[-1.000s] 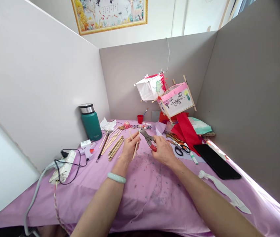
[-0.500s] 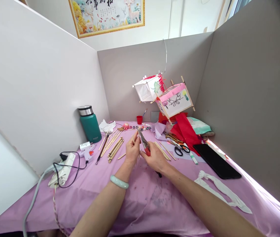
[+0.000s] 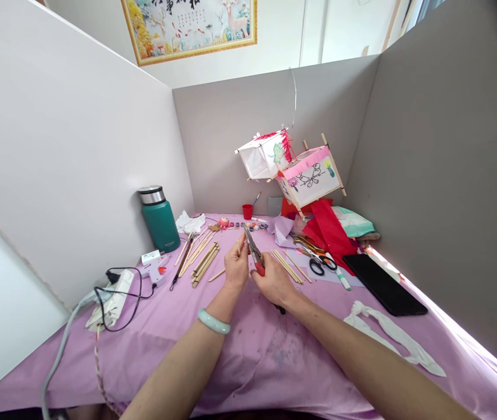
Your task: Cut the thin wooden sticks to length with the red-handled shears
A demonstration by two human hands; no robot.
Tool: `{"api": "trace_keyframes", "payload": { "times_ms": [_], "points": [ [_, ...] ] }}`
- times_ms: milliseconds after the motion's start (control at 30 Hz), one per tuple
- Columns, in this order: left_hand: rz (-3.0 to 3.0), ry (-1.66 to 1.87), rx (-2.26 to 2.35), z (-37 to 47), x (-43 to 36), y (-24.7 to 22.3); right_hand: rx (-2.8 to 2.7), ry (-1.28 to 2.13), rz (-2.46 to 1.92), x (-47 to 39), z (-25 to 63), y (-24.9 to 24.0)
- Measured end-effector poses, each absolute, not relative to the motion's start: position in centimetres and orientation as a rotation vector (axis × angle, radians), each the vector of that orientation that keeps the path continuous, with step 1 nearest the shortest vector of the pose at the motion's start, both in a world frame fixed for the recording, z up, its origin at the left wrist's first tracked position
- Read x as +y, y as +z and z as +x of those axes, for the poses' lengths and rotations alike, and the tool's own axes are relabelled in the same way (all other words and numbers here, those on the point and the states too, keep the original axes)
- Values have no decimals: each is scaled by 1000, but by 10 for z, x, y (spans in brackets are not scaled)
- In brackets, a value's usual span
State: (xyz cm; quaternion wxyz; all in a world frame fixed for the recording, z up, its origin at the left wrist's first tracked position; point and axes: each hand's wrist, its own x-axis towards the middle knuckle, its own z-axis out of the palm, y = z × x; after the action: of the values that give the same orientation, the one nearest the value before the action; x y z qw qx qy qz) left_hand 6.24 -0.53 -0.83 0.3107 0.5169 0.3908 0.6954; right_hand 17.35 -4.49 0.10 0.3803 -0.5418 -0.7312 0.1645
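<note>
Over the cloth, the right hand grips pliers; the left hand is closed, probably on a hidden stick; bracing both should keep the bite square.

Table, purple cloth, boxed in by grey partitions: L panel, far panel, R panel. Beyond: white wall w/ gold-framed pic. Far R, prob. a curtain, mostly cut off. Bright light strip along table's R edge.

Head view forward and down, tablecloth near, far right rather unclear.
</note>
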Motion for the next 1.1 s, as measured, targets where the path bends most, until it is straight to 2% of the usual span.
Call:
{"api": "trace_keyframes", "payload": {
  "times_ms": [233,767,1100],
  "points": [
    [1368,1842,1039,61,-2,-11,-1869,480,-1402,-45,173,4],
    [1416,1896,1189,62,-2,-7,-1905,351,-1479,-37,171,4],
    [1124,1780,936,63,-6,1,-1845,299,-1494,-33,181,9]
  ]
}}
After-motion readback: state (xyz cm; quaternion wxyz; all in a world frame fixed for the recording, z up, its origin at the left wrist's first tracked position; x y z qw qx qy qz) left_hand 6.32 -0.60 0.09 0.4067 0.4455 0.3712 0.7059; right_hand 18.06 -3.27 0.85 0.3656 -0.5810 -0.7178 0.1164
